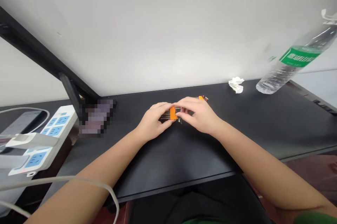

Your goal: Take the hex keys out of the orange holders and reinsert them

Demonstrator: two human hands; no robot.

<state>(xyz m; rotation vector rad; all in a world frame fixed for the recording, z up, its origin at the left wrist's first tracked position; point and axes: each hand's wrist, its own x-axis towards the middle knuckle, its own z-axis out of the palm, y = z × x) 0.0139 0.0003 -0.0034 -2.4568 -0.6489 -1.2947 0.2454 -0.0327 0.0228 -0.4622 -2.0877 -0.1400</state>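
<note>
My left hand (154,120) is closed around an orange holder (173,113) with several thin metal rods in it, which look like hex keys. The thumb lies along the near side and the fingers along the far side. My right hand (198,113) meets it from the right, its thumb and fingertips pinching a metal rod (178,108) at the holder's edge. Short metal ends (179,120) stick out below the right fingertips. Behind the right hand, partly hidden by it, lies a second orange piece (201,97) with metal rods.
A crumpled tissue (236,85) and a tilted-looking water bottle (279,66) stand by the wall at the right of the black table (184,161). Leftward are a blurred-out object (97,117), a black metal post (71,94), a power strip (54,136) with plugs, and white cables (86,181).
</note>
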